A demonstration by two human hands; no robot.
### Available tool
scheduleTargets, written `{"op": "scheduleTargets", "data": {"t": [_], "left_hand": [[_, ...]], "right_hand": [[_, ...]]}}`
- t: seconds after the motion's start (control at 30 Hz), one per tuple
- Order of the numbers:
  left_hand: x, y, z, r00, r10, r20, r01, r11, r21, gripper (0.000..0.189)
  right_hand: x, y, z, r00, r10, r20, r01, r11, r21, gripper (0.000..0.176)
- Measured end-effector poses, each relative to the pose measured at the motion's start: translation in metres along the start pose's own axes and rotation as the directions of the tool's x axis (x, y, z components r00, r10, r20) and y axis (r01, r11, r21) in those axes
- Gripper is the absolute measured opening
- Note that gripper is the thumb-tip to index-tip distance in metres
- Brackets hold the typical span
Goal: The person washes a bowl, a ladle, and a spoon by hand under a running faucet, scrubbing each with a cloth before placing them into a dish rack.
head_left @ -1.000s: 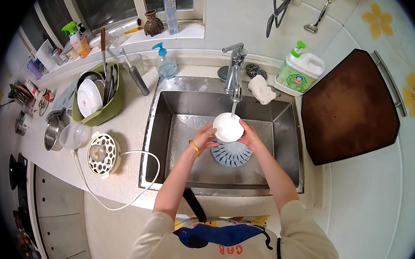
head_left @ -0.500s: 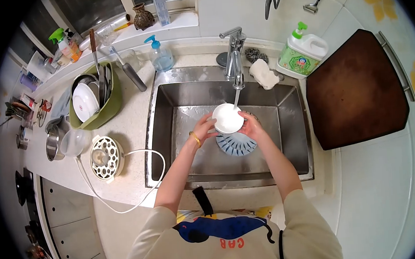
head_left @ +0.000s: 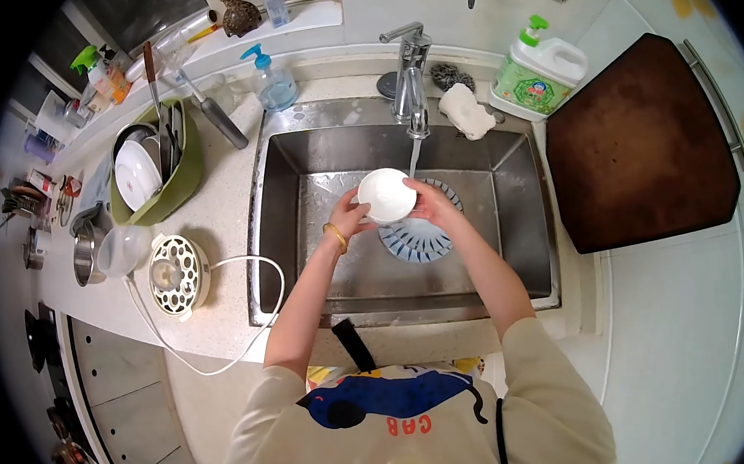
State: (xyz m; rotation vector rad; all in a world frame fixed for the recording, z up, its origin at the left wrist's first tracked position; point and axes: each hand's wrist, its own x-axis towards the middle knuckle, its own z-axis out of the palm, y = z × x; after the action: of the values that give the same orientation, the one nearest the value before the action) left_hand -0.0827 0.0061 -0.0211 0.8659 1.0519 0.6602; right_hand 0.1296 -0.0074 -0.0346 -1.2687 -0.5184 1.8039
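Observation:
Between my two hands is a small white bowl (head_left: 388,195), its inside facing up toward me. My left hand (head_left: 350,214) grips its left rim, thumb on the near side. On the right side, my right hand (head_left: 433,203) holds the rim with its fingers partly hidden behind the bowl. Water runs from the chrome faucet (head_left: 414,100) just beyond the bowl, beside its right edge. Below, a plate with a blue leaf-like pattern (head_left: 420,244) lies on the floor of the steel sink (head_left: 354,281), partly covered by the bowl and my hands.
Left of the sink stand a green dish tub (head_left: 180,178) with dishes and utensils, and a white egg steamer base (head_left: 180,275) with its cord looped. A blue pump bottle (head_left: 276,88), white sponge (head_left: 467,111), detergent jug (head_left: 538,78) and dark board (head_left: 638,149) surround the sink.
The bowl has moved slightly left, out of the water stream, and more of the patterned plate shows. The whole view has shifted a little. Both hands keep their hold.

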Motion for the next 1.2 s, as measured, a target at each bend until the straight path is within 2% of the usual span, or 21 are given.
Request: {"op": "scheduleTargets", "data": {"t": [0.17, 0.23, 0.27, 0.3, 0.33, 0.37, 0.4, 0.43, 0.47, 0.5, 0.53, 0.57, 0.6, 0.63, 0.77, 0.83, 0.9, 0.97, 1.1, 1.13, 1.2], "left_hand": [[0.032, -0.021, 0.026, 0.994, -0.055, -0.094, 0.042, 0.990, -0.132, 0.051], [0.068, -0.056, 0.040, 0.987, -0.157, -0.039, 0.136, 0.936, -0.325, 0.040], [0.083, -0.075, 0.049, 0.987, -0.154, -0.041, 0.131, 0.931, -0.340, 0.040], [0.099, -0.092, 0.058, 0.996, 0.081, 0.027, -0.081, 0.996, 0.026, 0.036], [0.100, -0.090, 0.068, 0.948, 0.269, 0.168, -0.313, 0.875, 0.368, 0.033], [0.100, -0.088, 0.075, 0.948, 0.275, 0.159, -0.315, 0.878, 0.360, 0.033], [0.081, -0.069, 0.085, 0.979, 0.053, 0.198, -0.036, 0.995, -0.092, 0.033], [0.070, -0.058, 0.089, 0.936, -0.121, 0.332, 0.281, 0.822, -0.494, 0.035], [0.070, -0.060, 0.089, 0.940, -0.114, 0.322, 0.272, 0.820, -0.504, 0.035], [0.073, -0.066, 0.086, 0.821, -0.047, 0.569, 0.420, 0.725, -0.546, 0.037], [0.074, -0.068, 0.084, 0.643, 0.057, 0.764, 0.571, 0.629, -0.528, 0.039], [0.075, -0.071, 0.083, 0.649, 0.059, 0.759, 0.567, 0.628, -0.533, 0.039], [0.077, -0.070, 0.084, 0.577, 0.033, 0.816, 0.666, 0.558, -0.494, 0.040], [0.078, -0.068, 0.085, 0.496, 0.015, 0.868, 0.756, 0.485, -0.440, 0.042], [0.081, -0.060, 0.077, 0.424, 0.010, 0.906, 0.866, 0.288, -0.408, 0.047], [0.070, -0.041, 0.074, 0.460, 0.036, 0.887, 0.852, 0.262, -0.453, 0.051], [0.054, -0.014, 0.072, 0.805, -0.244, 0.541, 0.552, 0.644, -0.530, 0.060], [0.044, -0.002, 0.063, 0.810, -0.270, 0.522, 0.531, 0.714, -0.456, 0.069], [0.029, 0.009, 0.060, 0.894, -0.209, 0.397, 0.397, 0.778, -0.486, 0.083], [0.032, 0.002, 0.062, 0.895, -0.215, 0.390, 0.370, 0.846, -0.383, 0.083], [0.030, 0.000, 0.053, 0.903, -0.217, 0.370, 0.327, 0.907, -0.265, 0.083]], "right_hand": [[-0.030, -0.032, 0.020, 0.963, -0.176, -0.203, 0.113, 0.950, -0.292, 0.054], [-0.049, -0.038, 0.032, 0.855, -0.494, -0.158, 0.266, 0.680, -0.683, 0.053], [-0.045, -0.031, 0.026, 0.828, -0.549, -0.114, 0.306, 0.613, -0.728, 0.050], [-0.052, -0.034, 0.028, 0.831, -0.547, -0.102, 0.307, 0.603, -0.737, 0.050], [-0.064, -0.039, 0.033, 0.793, -0.596, -0.123, 0.278, 0.534, -0.798, 0.050], [-0.072, -0.043, 0.035, 0.752, -0.645, -0.138, 0.242, 0.464, -0.852, 0.050], [-0.068, -0.038, 0.025, 0.719, -0.692, -0.070, 0.313, 0.412, -0.856, 0.049], [-0.057, -0.028, 0.015, 0.722, -0.689, -0.056, 0.318, 0.403, -0.858, 0.049], [-0.045, -0.018, 0.007, 0.718, -0.688, -0.110, 0.437, 0.567, -0.698, 0.050], [-0.039, -0.013, 0.002, 0.724, -0.671, -0.162, 0.531, 0.691, -0.490, 0.050], [-0.042, -0.018, 0.000, 0.846, -0.511, -0.151, 0.440, 0.830, -0.342, 0.052], [-0.037, -0.020, -0.013, 0.850, -0.507, -0.144, 0.438, 0.832, -0.341, 0.052], [-0.023, -0.018, -0.035, 0.977, -0.210, 0.024, 0.209, 0.942, -0.264, 0.053], [-0.020, -0.023, -0.039, 0.973, 0.101, 0.207, -0.051, 0.971, -0.233, 0.055], [-0.019, -0.025, 0.006, 0.997, -0.071, 0.031, 0.075, 0.977, -0.197, 0.060], [-0.014, -0.027, 0.024, 0.951, -0.258, -0.172, 0.259, 0.966, -0.021, 0.060], [-0.011, -0.031, 0.028, 0.941, -0.255, -0.224, 0.274, 0.960, 0.058, 0.059], [-0.014, -0.038, 0.027, 0.833, -0.369, -0.413, 0.316, 0.929, -0.193, 0.054], [-0.006, -0.025, 0.008, 0.761, -0.443, -0.473, 0.329, 0.893, -0.307, 0.050], [-0.006, -0.023, 0.006, 0.784, -0.433, -0.445, 0.342, 0.899, -0.272, 0.043], [-0.021, -0.024, 0.001, 0.921, -0.296, -0.254, 0.337, 0.931, 0.138, 0.039]]}}
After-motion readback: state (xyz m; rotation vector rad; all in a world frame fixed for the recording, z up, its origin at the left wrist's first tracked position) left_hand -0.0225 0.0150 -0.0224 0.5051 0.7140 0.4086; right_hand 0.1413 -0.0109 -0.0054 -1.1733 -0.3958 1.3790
